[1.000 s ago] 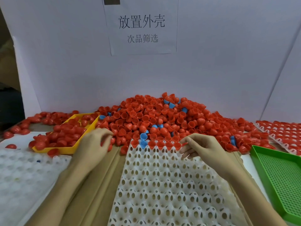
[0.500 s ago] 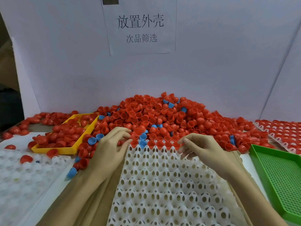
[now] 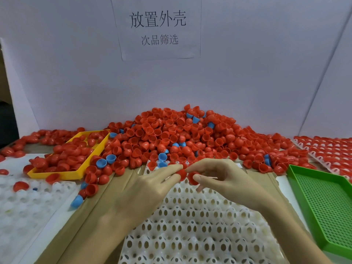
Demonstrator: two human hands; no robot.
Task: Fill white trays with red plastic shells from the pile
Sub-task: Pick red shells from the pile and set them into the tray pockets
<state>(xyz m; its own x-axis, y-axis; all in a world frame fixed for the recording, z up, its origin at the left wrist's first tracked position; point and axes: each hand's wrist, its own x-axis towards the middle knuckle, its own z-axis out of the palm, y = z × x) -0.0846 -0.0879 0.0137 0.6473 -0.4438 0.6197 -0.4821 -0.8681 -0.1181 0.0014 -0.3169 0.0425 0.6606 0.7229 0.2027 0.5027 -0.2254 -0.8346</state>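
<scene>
A big pile of red shells [image 3: 171,136], with a few blue ones mixed in, lies against the back wall. A white tray [image 3: 190,225] with egg-shaped holes lies in front of me, its far row holding a few red and blue shells. My left hand [image 3: 150,187] reaches over the tray's far end with a red shell [image 3: 181,174] at its fingertips. My right hand [image 3: 222,178] pinches another red shell [image 3: 192,178] beside it. The two hands nearly touch.
A yellow bin [image 3: 62,161] with red shells stands at the left, with loose red and blue shells spilled beside it. Another white tray [image 3: 22,202] lies at the near left. A green perforated tray [image 3: 322,204] is at the right; a filled tray [image 3: 331,149] lies behind it.
My left hand moved from the yellow bin's edge rightward to the tray's far end, dragging shells out beside the bin. Both hands now hold red shells together over the tray.
</scene>
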